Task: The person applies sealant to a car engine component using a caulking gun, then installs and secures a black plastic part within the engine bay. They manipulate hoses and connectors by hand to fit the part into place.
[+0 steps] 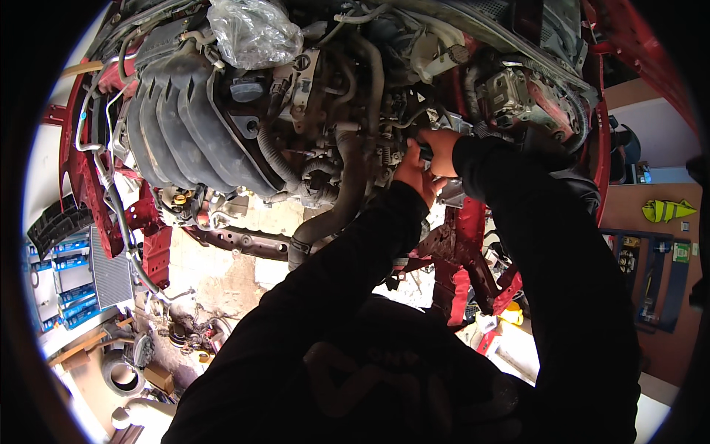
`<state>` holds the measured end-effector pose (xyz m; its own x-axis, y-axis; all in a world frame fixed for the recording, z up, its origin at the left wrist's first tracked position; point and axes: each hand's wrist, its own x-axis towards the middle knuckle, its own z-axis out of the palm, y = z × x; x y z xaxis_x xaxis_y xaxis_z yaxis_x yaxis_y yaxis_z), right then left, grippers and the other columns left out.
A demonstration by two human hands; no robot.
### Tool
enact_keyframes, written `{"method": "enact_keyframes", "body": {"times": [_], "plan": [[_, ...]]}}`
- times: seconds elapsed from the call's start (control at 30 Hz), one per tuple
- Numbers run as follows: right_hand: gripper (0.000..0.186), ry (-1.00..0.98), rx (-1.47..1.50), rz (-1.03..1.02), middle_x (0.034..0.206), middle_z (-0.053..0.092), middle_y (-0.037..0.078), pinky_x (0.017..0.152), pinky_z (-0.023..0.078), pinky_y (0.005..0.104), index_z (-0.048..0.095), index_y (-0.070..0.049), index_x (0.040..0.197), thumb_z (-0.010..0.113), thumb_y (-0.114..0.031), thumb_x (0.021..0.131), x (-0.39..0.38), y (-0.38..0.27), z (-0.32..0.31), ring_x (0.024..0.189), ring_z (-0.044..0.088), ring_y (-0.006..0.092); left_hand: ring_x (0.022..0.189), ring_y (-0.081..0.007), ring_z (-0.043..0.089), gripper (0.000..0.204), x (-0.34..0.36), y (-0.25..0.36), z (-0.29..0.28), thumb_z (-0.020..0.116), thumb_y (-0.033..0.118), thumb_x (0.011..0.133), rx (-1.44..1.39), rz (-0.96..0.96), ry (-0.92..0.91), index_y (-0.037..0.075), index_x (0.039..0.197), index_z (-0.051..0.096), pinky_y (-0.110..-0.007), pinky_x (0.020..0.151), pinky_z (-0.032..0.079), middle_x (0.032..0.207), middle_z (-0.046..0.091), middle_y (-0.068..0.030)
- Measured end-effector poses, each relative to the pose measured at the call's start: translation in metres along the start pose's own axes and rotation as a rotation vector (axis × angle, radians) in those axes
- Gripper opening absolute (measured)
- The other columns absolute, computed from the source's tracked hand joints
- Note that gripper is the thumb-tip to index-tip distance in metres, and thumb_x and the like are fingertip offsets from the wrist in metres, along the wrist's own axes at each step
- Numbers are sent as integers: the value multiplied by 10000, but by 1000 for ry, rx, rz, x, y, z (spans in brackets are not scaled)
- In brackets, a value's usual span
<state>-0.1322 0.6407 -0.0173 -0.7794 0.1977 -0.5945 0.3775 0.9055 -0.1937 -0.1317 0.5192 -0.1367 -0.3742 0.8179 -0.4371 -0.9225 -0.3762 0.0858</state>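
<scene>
Work beside the big black cover point(177, 118)

Well to the right of the ribbed cover, past a fat bent hose point(349, 174), two bare hands meet. A small dark thing point(426, 152) sits between them. The right hand point(445, 148) has its fingers curled in and seems to have hold of it. The left hand point(416, 177) is just below, with its fingers bent, but I can't tell how far open they are or if they grip anything.

The dark thing looks light, hard and stiff, so it should not bend or break easily. It may be slippery if it is greasy. The thick part by the right thumb looks like a good place to hold.

Most of it hides under the fingers, so its shape and ends are hard to make out. Deep shade covers the parts behind it, and the left fingertips are tucked away.
</scene>
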Motion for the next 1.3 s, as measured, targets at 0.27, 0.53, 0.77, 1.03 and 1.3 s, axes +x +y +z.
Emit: {"method": "enact_keyframes", "body": {"times": [0.27,0.53,0.77,1.03,1.3], "plan": [[573,-19,18,95,1221,795,215,935,620,501,643,-33,1342,846,-140,817,0,-9,22,1163,764,419,1193,-315,705,632,-18,5,-2,463,671,1159,140,-46,77,119,1446,578,-620,1080,526,1289,703,-49],[639,-42,-133,-17,1176,807,208,902,632,506,633,-32,1362,899,-199,805,4,-6,15,1128,778,421,1229,-310,692,673,-11,4,-8,412,706,1157,198,-61,140,122,1427,608,-606,1136,456,1301,733,-59],[716,84,-172,55,1110,803,242,874,637,514,584,14,1345,944,-201,765,-9,-14,18,1080,783,444,1279,-347,694,669,-7,3,-12,419,641,1179,109,-58,77,62,1471,582,-607,1123,532,1387,719,-130],[539,133,-130,83,1058,804,265,879,660,514,722,60,1245,863,-272,845,-31,-26,49,1033,801,440,1267,-306,723,596,-12,-4,-35,439,568,1196,86,-80,-87,57,1440,624,-492,1086,583,1364,757,-141],[443,88,-17,220,1210,790,264,1007,629,501,803,42,1169,765,-337,943,-36,-49,61,1171,773,417,1202,-293,738,515,-22,10,-53,481,488,1200,165,-130,-136,58,1442,628,-437,1042,593,1331,762,-157]]}}
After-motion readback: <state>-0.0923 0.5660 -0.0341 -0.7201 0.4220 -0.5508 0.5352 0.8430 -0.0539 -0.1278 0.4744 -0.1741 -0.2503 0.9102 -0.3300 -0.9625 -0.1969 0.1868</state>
